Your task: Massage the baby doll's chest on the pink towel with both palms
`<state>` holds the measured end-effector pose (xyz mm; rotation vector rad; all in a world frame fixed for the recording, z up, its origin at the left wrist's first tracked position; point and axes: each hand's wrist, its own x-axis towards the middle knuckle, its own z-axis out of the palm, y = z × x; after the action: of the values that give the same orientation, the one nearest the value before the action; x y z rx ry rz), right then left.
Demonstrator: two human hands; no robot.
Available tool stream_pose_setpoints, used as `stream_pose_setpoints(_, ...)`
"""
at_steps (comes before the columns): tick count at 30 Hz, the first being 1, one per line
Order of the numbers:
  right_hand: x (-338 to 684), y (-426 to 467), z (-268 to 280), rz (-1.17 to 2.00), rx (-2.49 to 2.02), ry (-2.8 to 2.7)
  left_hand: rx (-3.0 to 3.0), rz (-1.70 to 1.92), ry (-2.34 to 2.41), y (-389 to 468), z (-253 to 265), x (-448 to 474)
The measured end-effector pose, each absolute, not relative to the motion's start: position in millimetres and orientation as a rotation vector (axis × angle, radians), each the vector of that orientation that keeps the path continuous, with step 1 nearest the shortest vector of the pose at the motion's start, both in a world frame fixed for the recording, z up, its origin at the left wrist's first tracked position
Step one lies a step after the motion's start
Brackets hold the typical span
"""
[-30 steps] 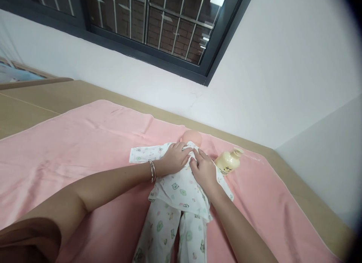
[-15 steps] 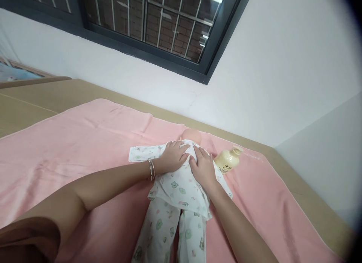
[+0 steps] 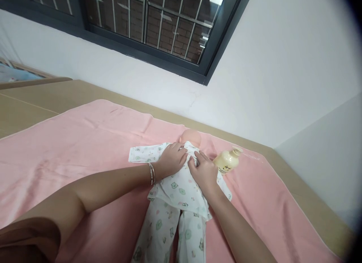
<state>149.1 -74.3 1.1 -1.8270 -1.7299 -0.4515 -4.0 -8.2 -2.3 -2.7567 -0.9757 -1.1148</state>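
A baby doll (image 3: 191, 135) lies on its back on a pink towel (image 3: 85, 142), dressed in a white suit (image 3: 177, 202) printed with small green bears. My left hand (image 3: 171, 159) rests on the doll's chest on the left, a thin bracelet on its wrist. On the right side of the chest lies my right hand (image 3: 204, 171). Both sets of fingertips pinch the cloth just under the doll's neck. One sleeve of the suit sticks out flat to the left.
A cream pump bottle (image 3: 227, 161) lies on the towel to the right of the doll. The towel covers a tan table (image 3: 42, 97) set against a white wall under a barred window (image 3: 147, 25). The table's right edge runs close by.
Both hands have stayed on the doll's chest; the fingers went from lying flat to curling in and pinching the cloth at the collar.
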Motion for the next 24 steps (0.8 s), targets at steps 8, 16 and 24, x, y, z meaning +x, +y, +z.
stream_pose_setpoints(8,144.1,-76.7,12.9,-0.334,-1.965,-1.739,-2.756,-1.132,-1.074,-6.5,-5.3,-3.5)
stream_pose_setpoints(16,155.0,-65.3,9.2,-0.204,-1.840,-1.892,-2.797,-1.095,-1.175,-3.4,-7.5,-0.4)
stream_pose_setpoints(24,157.0,-66.0,1.3,-0.160,-1.719,-1.824,-2.834,-1.215,-1.168,0.5,-10.8,-1.2)
